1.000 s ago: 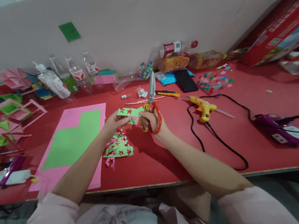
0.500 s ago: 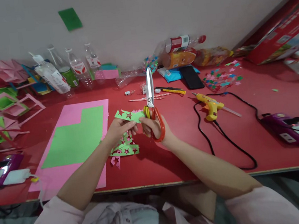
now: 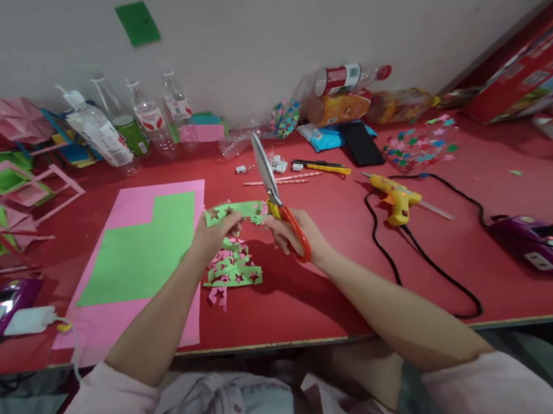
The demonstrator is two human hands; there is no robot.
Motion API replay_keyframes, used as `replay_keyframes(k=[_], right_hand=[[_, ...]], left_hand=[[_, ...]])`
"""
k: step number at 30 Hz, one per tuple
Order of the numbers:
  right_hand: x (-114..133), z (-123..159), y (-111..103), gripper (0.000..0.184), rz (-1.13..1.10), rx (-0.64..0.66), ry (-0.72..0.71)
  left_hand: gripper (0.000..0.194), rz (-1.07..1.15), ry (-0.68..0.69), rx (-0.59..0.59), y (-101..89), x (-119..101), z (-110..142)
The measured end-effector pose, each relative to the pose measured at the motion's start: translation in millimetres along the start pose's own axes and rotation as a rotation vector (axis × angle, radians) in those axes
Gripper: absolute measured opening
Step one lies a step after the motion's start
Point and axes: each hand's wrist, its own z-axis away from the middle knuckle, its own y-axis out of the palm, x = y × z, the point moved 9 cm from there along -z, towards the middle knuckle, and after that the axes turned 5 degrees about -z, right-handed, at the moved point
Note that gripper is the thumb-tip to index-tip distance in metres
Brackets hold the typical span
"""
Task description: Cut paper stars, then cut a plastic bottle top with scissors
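Note:
My left hand (image 3: 214, 233) pinches a green paper strip (image 3: 246, 208) with star-shaped holes near its left end. Red-handled scissors (image 3: 268, 174) are in my right hand (image 3: 292, 228), their blades together and pointing up and away, close to the strip's right end. Beneath my hands lies a pile of green and pink paper scraps (image 3: 234, 276), some with star-shaped holes. Small cut green pieces (image 3: 258, 220) show between my two hands. Left of the pile, a green paper sheet (image 3: 137, 261) with a corner cut out rests on a larger pink sheet (image 3: 174, 323).
A yellow glue gun (image 3: 396, 197) with a black cord lies at right, near a purple power strip (image 3: 537, 242). Behind are a yellow cutter (image 3: 325, 167), a phone (image 3: 360, 143), a bag of coloured stars (image 3: 420, 145) and bottles (image 3: 149, 118). Folded paper shapes (image 3: 7, 193) stand left.
My right hand has drawn slightly away from the strip, and the scissors have tilted leftward. The strip stays in my left hand, now stretched more level. The view has shifted a little.

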Motion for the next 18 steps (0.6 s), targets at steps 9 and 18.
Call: replay_keyframes(k=[9, 18], right_hand=[[-12, 3, 13, 0.052, 0.384, 0.181, 0.091], [-13, 7, 20, 0.056, 0.349, 0.233, 0.077]], left_hand=[[0.013, 0.374, 0.143, -0.419, -50.1, -2, -7], [0.018, 0.373, 0.145, -0.454, -48.8, -3, -3]])
